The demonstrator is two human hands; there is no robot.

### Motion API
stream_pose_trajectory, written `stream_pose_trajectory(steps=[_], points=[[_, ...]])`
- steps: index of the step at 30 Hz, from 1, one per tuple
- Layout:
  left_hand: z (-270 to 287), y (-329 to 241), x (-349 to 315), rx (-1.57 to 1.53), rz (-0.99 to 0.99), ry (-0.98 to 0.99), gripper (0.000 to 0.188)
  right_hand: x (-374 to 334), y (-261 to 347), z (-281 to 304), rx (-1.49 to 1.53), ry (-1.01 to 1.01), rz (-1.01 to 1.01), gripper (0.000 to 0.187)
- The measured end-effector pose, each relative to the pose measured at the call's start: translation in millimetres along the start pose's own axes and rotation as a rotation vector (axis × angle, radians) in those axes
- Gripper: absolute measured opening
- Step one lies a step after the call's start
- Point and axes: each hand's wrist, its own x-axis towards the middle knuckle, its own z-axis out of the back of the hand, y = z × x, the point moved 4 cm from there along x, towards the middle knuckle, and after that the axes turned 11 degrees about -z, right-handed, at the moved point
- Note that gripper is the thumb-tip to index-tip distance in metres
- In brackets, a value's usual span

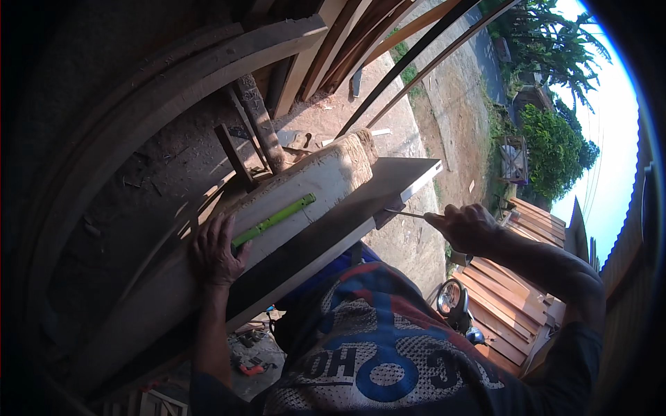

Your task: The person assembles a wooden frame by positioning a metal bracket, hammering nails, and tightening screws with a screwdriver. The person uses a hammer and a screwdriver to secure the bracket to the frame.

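My left hand lies open on a pale, thick wooden beam, its fingers apart. Beside its thumb, a narrow bright green tool rests lengthwise on the beam; its kind is not clear. Along the beam's near side runs a long, dark-faced board with a paler edge. In my closed right hand is a thin metal-shafted tool, its handle hidden by the fingers. The shaft points left, its tip at the board's near edge by a small dark patch, where exact contact is unclear.
A curved wooden piece arcs across the upper left. Wooden planks lean at the top, and more boards lie at right near a motorbike. On the ground below the board is an orange-and-black power tool.
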Motion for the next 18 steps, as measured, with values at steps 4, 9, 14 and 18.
stream_pose_trajectory(steps=[4, 9, 14, 18], points=[[3.9, 1.8, 7.5, -0.01, -0.025, -0.042, 0.077, 8.2, -53.8, -42.3, 1.251, 0.83, -0.751, 0.051], [3.0, -0.6, 4.6, -0.034, -0.005, -0.019, 0.076, 10.4, -32.6, -31.9, 0.93, 0.176, -0.228, 0.035], [2.7, -0.6, 3.4, -0.018, -0.021, -0.018, 0.076, -8.1, 3.8, 8.5, 0.099, -0.163, -0.023, 0.033], [0.9, -1.5, 2.0, -0.018, -0.006, -0.008, 0.076, 10.7, -14.4, -10.7, 0.473, 0.146, -0.12, 0.03]])
